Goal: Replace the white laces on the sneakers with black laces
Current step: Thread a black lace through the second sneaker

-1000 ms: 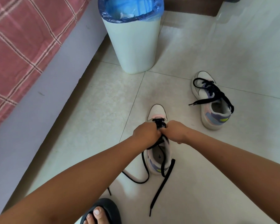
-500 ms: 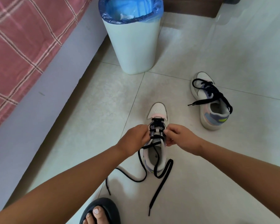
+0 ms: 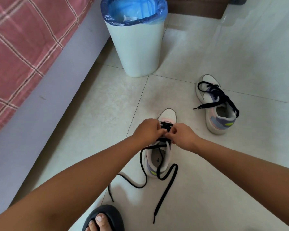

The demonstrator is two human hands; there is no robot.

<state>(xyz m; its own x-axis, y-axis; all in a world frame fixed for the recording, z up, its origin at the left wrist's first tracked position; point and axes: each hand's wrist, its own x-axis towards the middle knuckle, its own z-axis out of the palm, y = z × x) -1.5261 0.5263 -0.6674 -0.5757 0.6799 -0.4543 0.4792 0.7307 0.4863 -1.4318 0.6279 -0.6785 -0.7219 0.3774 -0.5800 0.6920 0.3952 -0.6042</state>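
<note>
The black lace [image 3: 165,184] trails loose on the floor [image 3: 223,180] toward the viewer, both ends free. The shoe [image 3: 158,157] points away, long axis straight ahead. Over its lower eyelets the left hand [image 3: 147,130] and right hand [image 3: 183,135] each pinch the lace, equally near (slack lies behind the grip). Beyond, the second shoe [image 3: 217,114] is already black-laced.

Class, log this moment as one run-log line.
left hand: pinching black flat lace | right hand: pinching lace | white pastel-panelled near sneaker: part-laced | far sneaker: black-laced, untied
</note>
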